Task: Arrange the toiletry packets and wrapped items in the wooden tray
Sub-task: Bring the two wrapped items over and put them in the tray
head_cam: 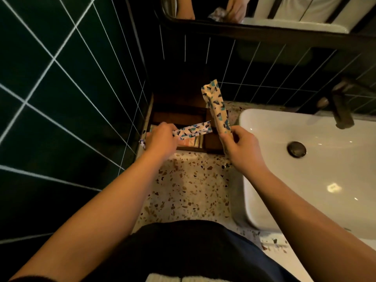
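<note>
Wooden tray (211, 144) sits mid-frame beneath both hands; left hand (160, 139) pinches a slim packet (193, 130) lying crosswise, right hand (242, 147) grips a long wrapped item (216, 106) upright

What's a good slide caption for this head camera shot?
Left hand and right hand each hold a patterned packet above the wooden tray beside the sink.

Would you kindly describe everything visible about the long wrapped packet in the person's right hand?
The long packet is a slim, cream-coloured wrapper, paper-like, printed with blue and dark flecks. The right hand grips its lower end, so it stands nearly upright, leaning slightly left, with its crumpled top end free. It is held above the right edge of the wooden tray, beside the white sink, touching only the hand.
</note>
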